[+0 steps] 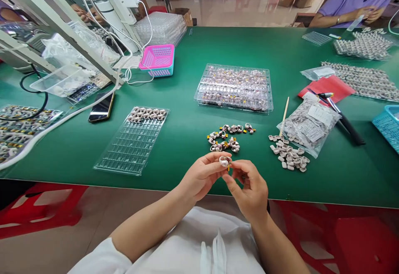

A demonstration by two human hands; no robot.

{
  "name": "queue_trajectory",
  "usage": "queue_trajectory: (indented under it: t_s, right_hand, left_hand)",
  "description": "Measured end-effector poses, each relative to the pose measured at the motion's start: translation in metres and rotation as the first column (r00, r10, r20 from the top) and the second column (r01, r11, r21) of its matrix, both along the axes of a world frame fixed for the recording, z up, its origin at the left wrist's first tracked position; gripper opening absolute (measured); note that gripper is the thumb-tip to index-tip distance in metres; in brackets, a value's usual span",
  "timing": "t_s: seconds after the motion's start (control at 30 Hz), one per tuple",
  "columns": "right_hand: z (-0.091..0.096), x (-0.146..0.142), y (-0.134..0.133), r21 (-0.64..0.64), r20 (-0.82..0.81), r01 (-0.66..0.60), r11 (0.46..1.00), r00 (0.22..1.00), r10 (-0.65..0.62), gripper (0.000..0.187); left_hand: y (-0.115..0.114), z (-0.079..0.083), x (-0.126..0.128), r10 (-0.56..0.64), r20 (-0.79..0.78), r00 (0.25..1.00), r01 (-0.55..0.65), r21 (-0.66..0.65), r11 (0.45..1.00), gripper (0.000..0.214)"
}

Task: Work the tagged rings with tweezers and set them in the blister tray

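Close to the table's front edge, my left hand [204,173] pinches a small off-white, rounded part [223,161], which has a yellow strip hanging from it. My right hand [249,187] is closed at the same part, thumb and fingertips meeting by the yellow strip; exactly what they grip is partly hidden. Just beyond my hands lies a loose cluster of similar parts [233,129] with yellow strips. To the right is a pile of small beige caps [291,157]. A clear compartment tray [124,151] on the left holds several such rounded parts in its far rows.
A filled clear tray [233,87] lies ahead. Rightward are a wooden stick [285,114], a bag of caps [311,120], a black-handled tool [346,120] and a blue basket [388,126]. Leftward are a phone [102,107], a white cable and a pink basket [158,58]. A co-worker sits opposite.
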State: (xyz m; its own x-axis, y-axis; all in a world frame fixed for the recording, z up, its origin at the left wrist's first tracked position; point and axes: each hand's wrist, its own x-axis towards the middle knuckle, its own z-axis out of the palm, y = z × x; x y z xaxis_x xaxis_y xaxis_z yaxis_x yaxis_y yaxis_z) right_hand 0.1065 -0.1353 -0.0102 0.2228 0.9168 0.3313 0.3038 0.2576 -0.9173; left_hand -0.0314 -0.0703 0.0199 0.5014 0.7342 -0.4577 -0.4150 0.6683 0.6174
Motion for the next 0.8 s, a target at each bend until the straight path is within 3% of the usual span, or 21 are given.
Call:
queue_trajectory:
  t_s: [0.13,0.27,0.33,0.47,0.63,0.8]
  right_hand:
    - [0.002,-0.002,0.001,0.044,0.084,0.049,0.998,0.995,-0.053,0.016]
    - [0.006,0.005,0.003,-0.131,0.010,-0.023,0.991,1.000,0.024,0.010]
    - [0.008,0.010,0.005,-0.245,-0.076,-0.108,0.964,0.993,0.092,0.013]
    - [0.008,0.020,0.011,-0.406,-0.340,-0.292,0.866,0.928,0.154,0.019]
    - [0.003,0.029,0.016,-0.462,-0.560,-0.457,0.760,0.815,0.150,0.025]
    - [-0.005,0.031,0.015,-0.425,-0.678,-0.538,0.728,0.722,0.138,0.027]
  left_hand:
    - [-0.001,-0.003,0.001,0.009,-0.034,0.999,-0.008,0.037,0.999,0.025]
    - [0.002,-0.008,-0.004,0.011,-0.152,0.988,0.020,0.198,0.980,0.021]
    - [0.004,-0.010,-0.008,0.014,-0.239,0.971,0.071,0.341,0.937,0.020]
    - [0.009,-0.009,-0.016,0.057,-0.396,0.917,0.227,0.634,0.740,0.024]
    - [0.016,-0.006,-0.023,0.053,-0.475,0.878,0.368,0.743,0.559,0.020]
    - [0.017,-0.008,-0.026,0.215,-0.482,0.850,0.422,0.865,0.272,0.024]
